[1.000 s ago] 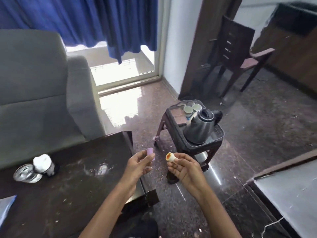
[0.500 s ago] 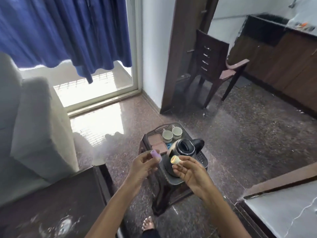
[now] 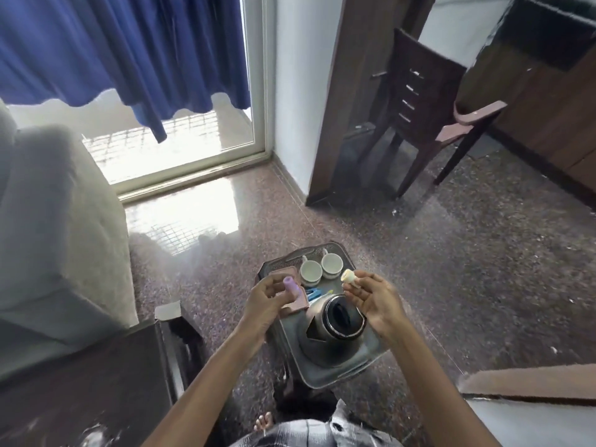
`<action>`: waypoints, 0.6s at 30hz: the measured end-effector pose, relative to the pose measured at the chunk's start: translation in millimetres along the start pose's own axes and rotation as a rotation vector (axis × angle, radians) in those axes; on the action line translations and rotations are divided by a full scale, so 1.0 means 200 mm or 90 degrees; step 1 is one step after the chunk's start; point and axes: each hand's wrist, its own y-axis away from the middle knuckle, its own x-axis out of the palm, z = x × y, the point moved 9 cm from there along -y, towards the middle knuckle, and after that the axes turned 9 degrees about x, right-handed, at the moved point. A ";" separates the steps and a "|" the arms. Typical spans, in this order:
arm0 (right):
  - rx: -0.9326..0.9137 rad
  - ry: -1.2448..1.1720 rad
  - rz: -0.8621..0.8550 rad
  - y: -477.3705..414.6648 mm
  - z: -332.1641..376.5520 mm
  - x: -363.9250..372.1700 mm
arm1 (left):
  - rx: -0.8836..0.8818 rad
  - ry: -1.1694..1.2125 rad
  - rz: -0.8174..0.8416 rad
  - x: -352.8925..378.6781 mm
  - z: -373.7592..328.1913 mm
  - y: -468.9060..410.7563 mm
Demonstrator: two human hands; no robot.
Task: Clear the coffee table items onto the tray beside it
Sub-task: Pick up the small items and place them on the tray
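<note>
Small lilac cap [image 3: 291, 285], cream stub [image 3: 347, 276], grey tray [image 3: 325, 380]

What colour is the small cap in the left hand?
Pale purple cap, pinched by the left hand; the head view shows it best.

Left forearm [image 3: 209, 375] and right forearm [image 3: 432, 375]: both bare along the whole visible length. Left hand [image 3: 267, 301] and right hand [image 3: 375, 303]: bare too. Clothing shows only at the bottom edge: checked cloth [image 3: 322, 430] in grey, white and black, blurred. 1 bare foot [image 3: 263, 421] beside it, toes only, nails pale.
</note>
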 end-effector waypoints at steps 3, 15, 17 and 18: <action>-0.028 0.125 -0.097 -0.24 0.08 -0.04 | -0.028 0.015 -0.035 0.04 0.02 -0.11; 0.071 0.585 -0.199 -1.02 -0.11 -0.15 | -0.047 -0.092 -0.114 0.14 0.09 -0.29; 0.090 0.593 -0.202 -1.04 -0.13 -0.13 | -0.048 -0.089 -0.140 0.13 0.09 -0.28; 0.101 0.599 -0.204 -1.07 -0.15 -0.13 | -0.050 -0.089 -0.150 0.12 0.09 -0.28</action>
